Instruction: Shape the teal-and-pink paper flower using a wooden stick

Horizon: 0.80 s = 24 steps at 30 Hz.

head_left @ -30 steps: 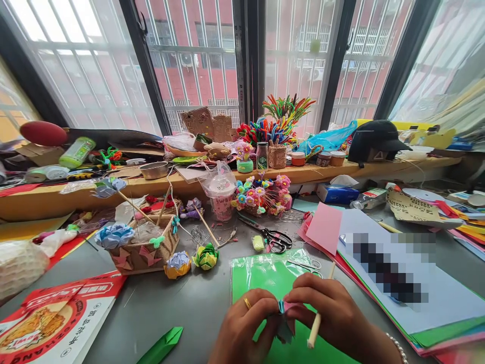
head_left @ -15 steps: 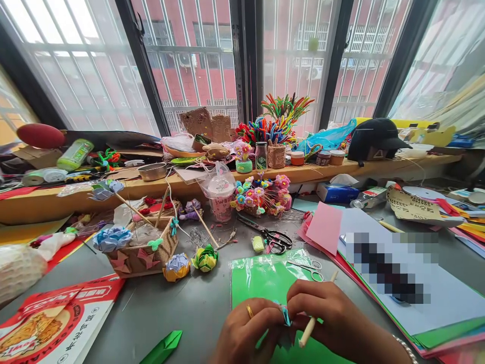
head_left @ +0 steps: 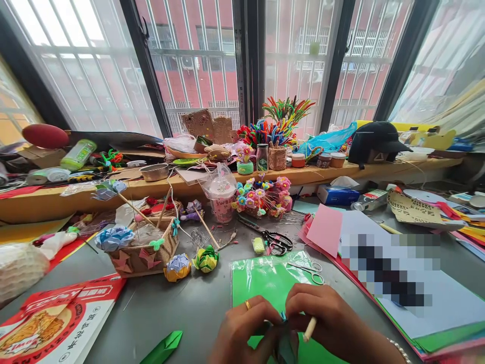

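My left hand (head_left: pixel 248 328), with a gold ring on one finger, is closed on a small piece of folded blue paper (head_left: pixel 286 348). From the other side my right hand (head_left: pixel 329 318) pinches the same paper at its top. A pale wooden stick (head_left: pixel 309 329) is also tucked in my right hand, its blunt end poking out toward me. Fingers hide much of the paper. Below both hands lies green paper in a clear sleeve (head_left: pixel 250 278). Small scissors (head_left: pixel 308 270) rest on its upper right part.
Black-handled scissors (head_left: pixel 271 237) and a yellow-green lump (head_left: pixel 258 245) lie beyond. Folded paper flowers (head_left: pixel 205 259) sit beside a cardboard box (head_left: pixel 140 260) at left. A paper stack (head_left: pixel 428 298) lies right, a red-and-white food bag (head_left: pixel 56 318) left, and a folded green strip (head_left: pixel 162 348) in front.
Both hands have shifted slightly lower around the folded paper. More of it shows below the fingers, and less of its blue tip. The stick's far end no longer shows above my right hand.
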Each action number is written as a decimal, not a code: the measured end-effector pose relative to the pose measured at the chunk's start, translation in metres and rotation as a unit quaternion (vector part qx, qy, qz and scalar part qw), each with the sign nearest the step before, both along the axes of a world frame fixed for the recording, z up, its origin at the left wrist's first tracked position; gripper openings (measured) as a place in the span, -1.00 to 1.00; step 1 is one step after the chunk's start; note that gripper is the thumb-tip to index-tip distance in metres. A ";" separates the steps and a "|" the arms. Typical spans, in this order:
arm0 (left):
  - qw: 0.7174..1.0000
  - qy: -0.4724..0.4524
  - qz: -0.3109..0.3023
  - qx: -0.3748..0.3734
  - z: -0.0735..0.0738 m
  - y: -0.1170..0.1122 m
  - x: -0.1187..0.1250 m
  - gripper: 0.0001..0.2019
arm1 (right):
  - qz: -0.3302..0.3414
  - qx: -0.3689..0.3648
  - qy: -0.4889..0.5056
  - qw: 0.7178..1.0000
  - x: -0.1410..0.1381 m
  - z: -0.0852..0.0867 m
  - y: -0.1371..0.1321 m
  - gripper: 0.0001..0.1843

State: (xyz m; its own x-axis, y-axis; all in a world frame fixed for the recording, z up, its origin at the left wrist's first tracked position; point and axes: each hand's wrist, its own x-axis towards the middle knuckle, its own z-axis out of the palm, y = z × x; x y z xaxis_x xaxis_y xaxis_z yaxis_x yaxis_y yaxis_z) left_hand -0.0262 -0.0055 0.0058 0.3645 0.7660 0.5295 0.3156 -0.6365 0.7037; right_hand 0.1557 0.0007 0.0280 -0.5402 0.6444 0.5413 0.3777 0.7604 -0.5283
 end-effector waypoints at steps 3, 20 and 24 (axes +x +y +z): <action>0.999 -0.005 0.006 -0.046 0.007 -0.003 0.000 -0.93 | 0.002 -0.056 -0.003 0.998 0.001 0.005 -0.002 -0.91; 0.998 0.002 -0.029 -0.063 0.016 -0.004 -0.005 -0.92 | -0.026 -0.060 -0.025 0.998 -0.001 0.008 -0.006 -0.93; 1.000 0.007 -0.022 -0.002 0.007 0.001 -0.006 -0.92 | -0.032 0.026 -0.019 0.999 -0.002 0.000 -0.002 -0.89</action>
